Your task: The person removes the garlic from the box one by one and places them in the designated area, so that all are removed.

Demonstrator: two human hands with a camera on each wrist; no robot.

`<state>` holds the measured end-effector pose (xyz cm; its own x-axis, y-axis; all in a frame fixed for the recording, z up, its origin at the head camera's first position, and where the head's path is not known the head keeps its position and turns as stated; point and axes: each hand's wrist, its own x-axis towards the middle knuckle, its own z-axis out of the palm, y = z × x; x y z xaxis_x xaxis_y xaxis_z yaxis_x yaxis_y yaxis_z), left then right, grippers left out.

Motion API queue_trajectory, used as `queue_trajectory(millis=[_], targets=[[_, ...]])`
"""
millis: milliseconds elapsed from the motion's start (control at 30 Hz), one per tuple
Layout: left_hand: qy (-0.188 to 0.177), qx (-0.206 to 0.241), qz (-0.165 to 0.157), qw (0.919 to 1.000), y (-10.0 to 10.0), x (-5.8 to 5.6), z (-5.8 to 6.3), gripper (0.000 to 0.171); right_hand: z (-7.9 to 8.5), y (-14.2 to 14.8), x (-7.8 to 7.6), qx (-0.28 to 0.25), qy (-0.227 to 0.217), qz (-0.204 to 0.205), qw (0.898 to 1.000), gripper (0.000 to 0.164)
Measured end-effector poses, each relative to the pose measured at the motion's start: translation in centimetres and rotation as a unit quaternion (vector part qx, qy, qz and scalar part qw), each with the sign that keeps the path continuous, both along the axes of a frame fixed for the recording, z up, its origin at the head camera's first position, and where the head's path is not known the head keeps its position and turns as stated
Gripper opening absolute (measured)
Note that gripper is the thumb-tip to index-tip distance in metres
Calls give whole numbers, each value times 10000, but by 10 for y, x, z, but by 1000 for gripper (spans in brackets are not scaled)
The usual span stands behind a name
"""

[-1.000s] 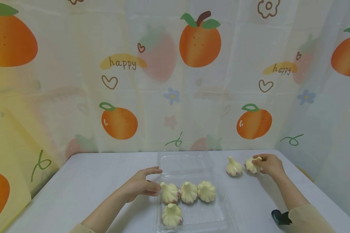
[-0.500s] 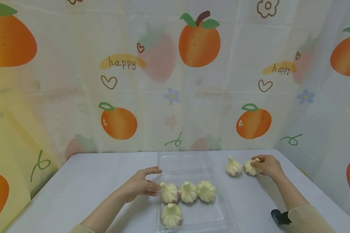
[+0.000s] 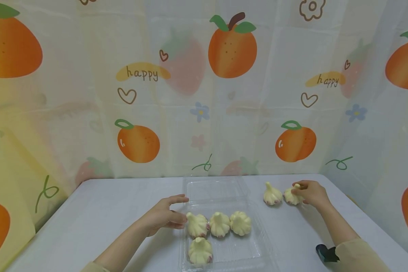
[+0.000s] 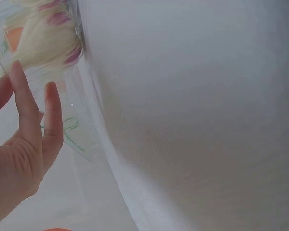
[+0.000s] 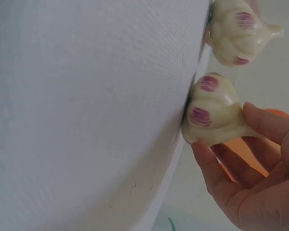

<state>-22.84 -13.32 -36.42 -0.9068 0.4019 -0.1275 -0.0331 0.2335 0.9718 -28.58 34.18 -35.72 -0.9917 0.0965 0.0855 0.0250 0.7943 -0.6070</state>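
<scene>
At the back right, my right hand [image 3: 314,193] pinches a pale garlic bulb [image 5: 214,110] by its neck and side. The bulb has purple streaks and sits right at the white table surface. Just left of it stands another garlic bulb [image 3: 272,194], upright and untouched. My left hand [image 3: 164,216] is at the left side of a clear plastic box [image 3: 234,257], fingers loosely spread with fingertips right at its rim. In the box lie several garlic bulbs: a row along the back, including one garlic bulb [image 3: 220,225] in the middle, and one garlic bulb [image 3: 200,251] at front left.
The box's clear lid [image 3: 213,190] lies folded open toward the back. A small black object [image 3: 327,254] lies on the table [image 3: 122,204] beside the right sleeve. A fruit-printed curtain [image 3: 238,113] hangs behind the table's back edge.
My right hand and the garlic bulb it pinches have shifted slightly left, closer to the other bulb. My left hand and the box have stayed where they were.
</scene>
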Motion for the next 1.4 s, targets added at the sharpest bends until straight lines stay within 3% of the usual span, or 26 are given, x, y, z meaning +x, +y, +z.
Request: queue_trajectory(millis=[433,767,867,1067,1267,1400], targets=[[14,-6,-34,10000,0,0,0,74,2,0,-1,237,12,50,9997,53],[11,-12,-25,10000,0,0,1,74,4,-1,-5,503,-68,-42,9987,70],[15,-10,-37,10000,0,0,1,74,4,-4,-6,549,55,-22,9985,72],[31,18,-69,10000,-1,0,0,74,10,-14,-2,137,396,-212,9989,73],[42,5,-74,10000,-1,0,-1,74,21,-33,5,-296,915,-390,9946,64],[48,-7,-73,10000,-1,0,0,74,28,-48,12,-496,1232,-281,9907,59]])
